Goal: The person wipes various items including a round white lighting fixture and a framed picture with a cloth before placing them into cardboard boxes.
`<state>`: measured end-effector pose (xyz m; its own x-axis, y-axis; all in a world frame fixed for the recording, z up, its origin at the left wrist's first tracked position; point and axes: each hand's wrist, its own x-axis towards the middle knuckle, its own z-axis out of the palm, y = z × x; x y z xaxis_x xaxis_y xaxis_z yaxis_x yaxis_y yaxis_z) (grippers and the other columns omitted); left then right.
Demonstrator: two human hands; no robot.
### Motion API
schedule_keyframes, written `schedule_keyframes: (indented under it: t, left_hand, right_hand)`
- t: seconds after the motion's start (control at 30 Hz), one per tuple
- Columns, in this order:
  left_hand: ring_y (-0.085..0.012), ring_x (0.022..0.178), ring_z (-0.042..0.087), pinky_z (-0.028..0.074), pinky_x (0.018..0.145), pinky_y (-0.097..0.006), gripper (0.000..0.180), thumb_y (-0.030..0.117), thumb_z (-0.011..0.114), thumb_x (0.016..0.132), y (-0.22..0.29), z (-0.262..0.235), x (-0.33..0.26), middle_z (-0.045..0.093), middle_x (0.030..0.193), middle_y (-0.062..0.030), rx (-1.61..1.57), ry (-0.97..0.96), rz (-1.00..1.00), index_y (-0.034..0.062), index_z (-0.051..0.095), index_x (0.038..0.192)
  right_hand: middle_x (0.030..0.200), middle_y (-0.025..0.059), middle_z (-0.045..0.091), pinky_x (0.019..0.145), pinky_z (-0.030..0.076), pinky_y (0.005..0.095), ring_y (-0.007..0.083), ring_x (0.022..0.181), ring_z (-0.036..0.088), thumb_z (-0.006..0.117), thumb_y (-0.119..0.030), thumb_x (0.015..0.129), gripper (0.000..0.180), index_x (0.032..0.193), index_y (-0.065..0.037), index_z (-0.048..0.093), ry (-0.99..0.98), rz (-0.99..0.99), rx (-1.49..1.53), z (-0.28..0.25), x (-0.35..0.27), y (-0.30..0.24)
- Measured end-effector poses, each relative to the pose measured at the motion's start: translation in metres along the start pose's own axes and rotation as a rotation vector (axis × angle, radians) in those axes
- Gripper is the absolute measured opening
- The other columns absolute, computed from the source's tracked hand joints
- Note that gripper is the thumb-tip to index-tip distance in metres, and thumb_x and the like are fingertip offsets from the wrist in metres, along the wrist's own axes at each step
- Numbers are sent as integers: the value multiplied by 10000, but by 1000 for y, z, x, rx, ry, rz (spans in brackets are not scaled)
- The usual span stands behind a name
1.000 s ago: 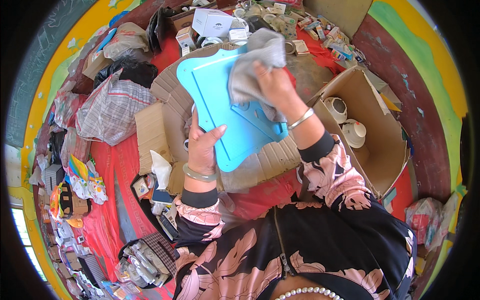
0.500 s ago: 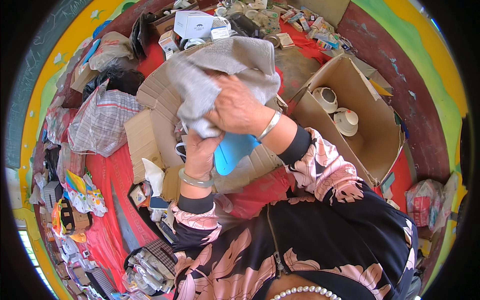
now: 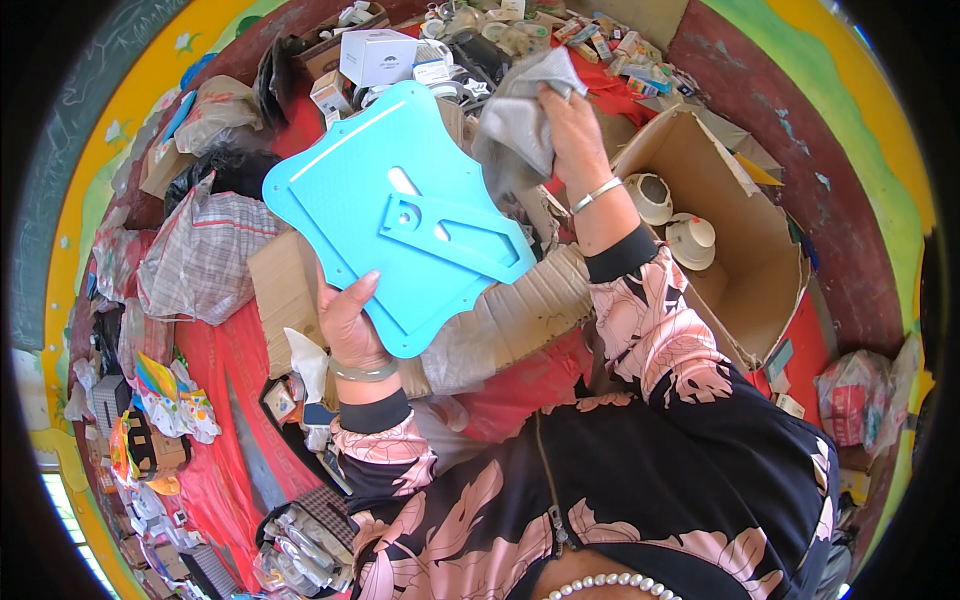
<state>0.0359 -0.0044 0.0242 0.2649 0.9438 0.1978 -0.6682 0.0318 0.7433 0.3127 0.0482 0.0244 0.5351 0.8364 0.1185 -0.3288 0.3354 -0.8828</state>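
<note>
A light blue plastic board (image 3: pixel 335 205) with a wavy outline is tilted up in front of me. A slotted, triangular leg-like piece of the same blue lies against its face. My left hand (image 3: pixel 352 325) grips the board's lower left edge, thumb on the face. To the right of the board, my right hand (image 3: pixel 577 145) is closed on a bunched grey cloth (image 3: pixel 512 125), apart from the board. Beneath both hands stands an opened cardboard box (image 3: pixel 525 315); the board hides most of its inside.
A second cardboard box (image 3: pixel 755 240) on the right holds two white cup-shaped pieces (image 3: pixel 690 243). Plaid and plastic bags (image 3: pixel 205 245) crowd the left. A white carton (image 3: pixel 378 58) and many small packages lie at the back. Red sheeting (image 3: pixel 225 400) covers part of the floor.
The grey cloth, earlier spread over most of the board, has moved right with my right hand. The board has risen and turned its broad face into view, still in my left hand.
</note>
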Motion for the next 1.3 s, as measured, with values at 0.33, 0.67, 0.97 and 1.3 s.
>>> schedule_keyframes:
  t: [0.33, 0.67, 0.97, 1.3]
  left_hand:
    - [-312, 1050, 538, 463, 904, -425, 616, 0, 556, 712, -2, -2, -4, 501, 1165, -196, 21, -36, -37, -35, 342, 1289]
    - [-333, 1046, 532, 470, 886, -448, 615, 13, 551, 719, 22, -19, 0, 475, 1185, -214, -12, 78, 106, -48, 328, 1290]
    - [-315, 1005, 560, 472, 886, -409, 645, 24, 584, 701, 11, -12, -7, 507, 1148, -201, 77, -52, -24, -59, 324, 1285]
    - [-339, 1066, 526, 453, 914, -433, 646, 27, 577, 712, 12, -16, -1, 478, 1200, -205, 18, -13, -7, -43, 319, 1300]
  right_hand:
    - [1195, 178, 507, 950, 374, 405, 329, 1113, 477, 494, -168, 880, 312, 1164, -39, 494, -629, -822, -807, 37, -32, 8]
    - [1147, 159, 532, 976, 331, 426, 338, 1098, 469, 491, -183, 837, 352, 1168, -66, 516, -949, -848, -1009, 33, -73, -7]
    - [1147, 170, 522, 981, 328, 419, 343, 1087, 462, 476, -201, 848, 322, 1139, -74, 527, -652, -977, -1015, 38, -46, -2]
    - [1268, 198, 454, 995, 332, 402, 354, 1177, 412, 434, -218, 892, 343, 1181, -44, 495, -783, -756, -946, 39, -50, 8]
